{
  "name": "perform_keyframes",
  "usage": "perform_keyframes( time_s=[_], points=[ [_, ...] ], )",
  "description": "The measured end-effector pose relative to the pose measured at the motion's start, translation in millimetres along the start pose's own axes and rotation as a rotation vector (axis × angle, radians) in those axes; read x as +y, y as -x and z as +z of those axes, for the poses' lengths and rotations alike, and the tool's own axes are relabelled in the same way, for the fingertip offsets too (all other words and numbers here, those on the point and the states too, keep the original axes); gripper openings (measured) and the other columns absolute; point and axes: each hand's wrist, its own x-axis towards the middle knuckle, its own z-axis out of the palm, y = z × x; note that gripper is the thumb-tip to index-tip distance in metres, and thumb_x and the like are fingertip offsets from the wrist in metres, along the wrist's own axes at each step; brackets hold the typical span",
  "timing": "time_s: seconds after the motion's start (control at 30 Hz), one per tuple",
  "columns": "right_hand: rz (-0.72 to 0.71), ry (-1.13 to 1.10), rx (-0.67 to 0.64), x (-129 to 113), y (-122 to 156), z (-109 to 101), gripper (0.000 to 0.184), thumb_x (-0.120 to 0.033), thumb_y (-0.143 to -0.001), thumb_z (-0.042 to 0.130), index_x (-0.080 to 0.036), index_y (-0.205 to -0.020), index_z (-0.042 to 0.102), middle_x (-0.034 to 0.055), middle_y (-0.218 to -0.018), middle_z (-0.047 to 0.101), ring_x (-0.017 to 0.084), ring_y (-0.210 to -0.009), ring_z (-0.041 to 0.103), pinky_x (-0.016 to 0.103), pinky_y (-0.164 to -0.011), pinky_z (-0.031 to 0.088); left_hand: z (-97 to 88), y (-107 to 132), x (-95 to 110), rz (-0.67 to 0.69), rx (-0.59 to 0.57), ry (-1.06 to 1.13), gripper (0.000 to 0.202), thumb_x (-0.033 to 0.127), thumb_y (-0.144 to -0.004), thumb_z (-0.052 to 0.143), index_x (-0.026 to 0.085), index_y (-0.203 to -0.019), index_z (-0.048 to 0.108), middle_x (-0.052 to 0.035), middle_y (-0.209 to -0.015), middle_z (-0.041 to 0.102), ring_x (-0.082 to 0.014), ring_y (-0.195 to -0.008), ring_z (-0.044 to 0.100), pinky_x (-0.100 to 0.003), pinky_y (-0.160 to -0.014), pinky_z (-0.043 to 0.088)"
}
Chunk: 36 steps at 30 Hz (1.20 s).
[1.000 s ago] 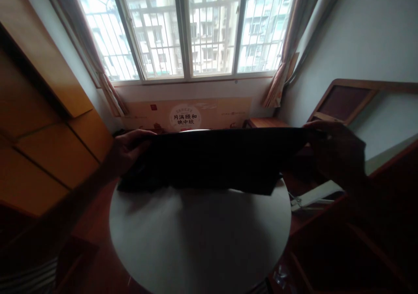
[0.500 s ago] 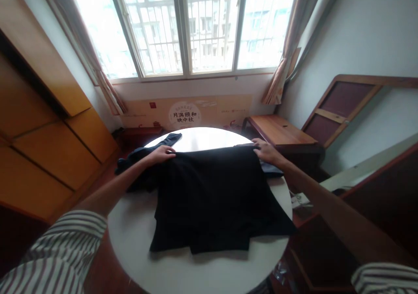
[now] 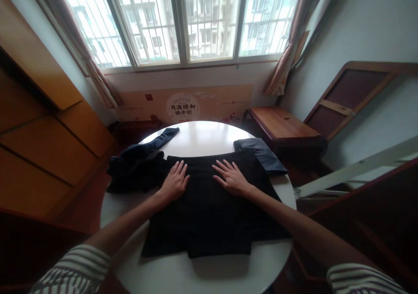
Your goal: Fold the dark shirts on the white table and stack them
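A black garment (image 3: 209, 220), which looks like a shirt laid upside down or partly folded, lies spread over the white round table (image 3: 196, 139). On its upper left part rests my left hand (image 3: 175, 178), palm down with the fingers stretched out. My right hand (image 3: 230, 177) lies flat on the upper right part, fingers spread. Left of my left hand is a crumpled heap of dark clothing (image 3: 137, 167). A folded dark grey-blue garment (image 3: 266, 154) sits at the right, partly under the black one's edge.
Behind the table is a wall with a printed banner (image 3: 183, 104) below a barred window (image 3: 209, 19). A low wooden stand (image 3: 284, 124) is at the right rear, near a leaning wooden frame (image 3: 339, 98). Orange-brown cabinets (image 3: 48, 146) line the left side.
Both hands have let go of the garment's far edge and moved inward onto it, with fingers now flat. The far edge, held up before, now lies down on the table.
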Motion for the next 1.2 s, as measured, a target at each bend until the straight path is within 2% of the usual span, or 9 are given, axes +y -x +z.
perform_keyframes(
  time_s=[0.17, 0.3, 0.47, 0.57, 0.67, 0.83, 1.0, 1.1, 1.2],
  points=[
    [-0.05, -0.129, 0.027, -14.9, 19.4, -10.1, 0.056, -0.045, -0.098, 0.042, -0.017, -0.147, 0.043, 0.0144, -0.154, 0.037, 0.033, -0.143, 0.031, 0.056, -0.114, 0.026, -40.3, 51.9, -5.8, -0.226, 0.167, 0.031, 0.035, 0.032, -0.095, 0.043, 0.013, -0.12, 0.058, -0.0158, -0.116, 0.061, -0.0293, -0.108, 0.06, -0.045, -0.097, 0.048],
    [-0.183, -0.289, 0.038, -37.9, 45.8, -14.0, 0.051, -0.041, -0.095, 0.05, -0.014, -0.139, 0.052, 0.016, -0.147, 0.048, 0.03, -0.137, 0.042, 0.047, -0.113, 0.034, -55.8, 90.4, -24.2, -0.577, 0.007, 0.254, 0.053, 0.054, -0.087, 0.053, 0.012, -0.119, 0.057, -0.0122, -0.099, 0.067, -0.0286, -0.089, 0.067, -0.041, -0.082, 0.054],
    [-0.227, -0.537, 0.05, -59.6, 42.2, -18.5, 0.045, -0.04, -0.093, 0.054, -0.016, -0.13, 0.058, 0.0159, -0.138, 0.055, 0.027, -0.129, 0.051, 0.043, -0.109, 0.04, -56.6, 90.9, -28.5, -0.841, -0.166, 0.741, 0.075, 0.06, -0.063, 0.078, 0.011, -0.117, 0.061, -0.0152, -0.105, 0.071, -0.0338, -0.102, 0.067, -0.04, -0.086, 0.054],
    [-0.13, -0.732, 0.034, -68.0, 22.8, -25.4, 0.041, -0.043, -0.094, 0.053, -0.017, -0.126, 0.059, 0.0144, -0.128, 0.062, 0.027, -0.118, 0.058, 0.044, -0.104, 0.045, -64.7, 75.1, -15.0, -0.796, -0.198, 1.131, 0.084, 0.049, -0.058, 0.087, 0.015, -0.128, 0.055, -0.0162, -0.121, 0.067, -0.0349, -0.115, 0.062, -0.043, -0.095, 0.052],
    [0.038, -0.982, -0.042, -72.7, 2.8, -38.1, 0.047, -0.052, -0.093, 0.051, -0.02, -0.127, 0.057, 0.0118, -0.127, 0.063, 0.025, -0.113, 0.061, 0.041, -0.096, 0.049, -80.8, 53.4, 11.0, -0.602, -0.185, 1.418, 0.084, 0.042, -0.065, 0.085, 0.02, -0.137, 0.047, -0.0141, -0.129, 0.063, -0.0327, -0.117, 0.061, -0.045, -0.099, 0.05],
    [0.289, -1.453, -0.137, -66.9, -15.9, -74.1, 0.062, -0.065, -0.086, 0.054, -0.026, -0.134, 0.051, 0.0081, -0.133, 0.058, 0.024, -0.107, 0.063, 0.032, -0.075, 0.056, -92.6, 9.2, 83.6, -0.33, -0.172, 1.439, 0.093, 0.033, -0.075, 0.078, 0.021, -0.15, 0.024, -0.0128, -0.122, 0.065, -0.0299, -0.107, 0.066, -0.047, -0.096, 0.052],
    [0.491, -1.344, -0.036, -31.1, -9.2, -108.3, 0.08, -0.029, -0.07, 0.082, -0.02, -0.14, 0.045, 0.0013, -0.082, 0.067, 0.015, -0.069, 0.064, 0.019, -0.053, 0.049, -68.2, -32.5, 161.9, -0.096, -0.034, 1.323, 0.081, 0.025, -0.078, 0.07, 0.016, -0.147, 0.029, -0.0137, -0.126, 0.059, -0.0279, -0.117, 0.058, -0.044, -0.105, 0.045],
    [0.559, -1.267, 0.03, 2.9, -2.6, -111.4, 0.061, -0.012, -0.071, 0.076, -0.015, -0.128, 0.056, -0.0031, -0.061, 0.061, 0.011, -0.049, 0.055, 0.018, -0.042, 0.041, -47.3, -48.5, 202.9, -0.115, -0.01, 1.364, 0.085, 0.025, -0.079, 0.069, 0.012, -0.148, 0.022, -0.0158, -0.127, 0.056, -0.027, -0.118, 0.056, -0.042, -0.106, 0.042],
    [0.604, -1.264, 0.142, 35.6, 2.1, -102.0, 0.037, -0.004, -0.074, 0.065, -0.012, -0.11, 0.067, -0.0004, -0.06, 0.064, 0.011, -0.05, 0.057, 0.018, -0.047, 0.045, -25.9, -50.1, 244.2, -0.148, -0.081, 1.447, 0.09, 0.028, -0.083, 0.066, 0.014, -0.151, 0.01, -0.0161, -0.126, 0.052, -0.0243, -0.108, 0.06, -0.04, -0.097, 0.049]
  ],
)
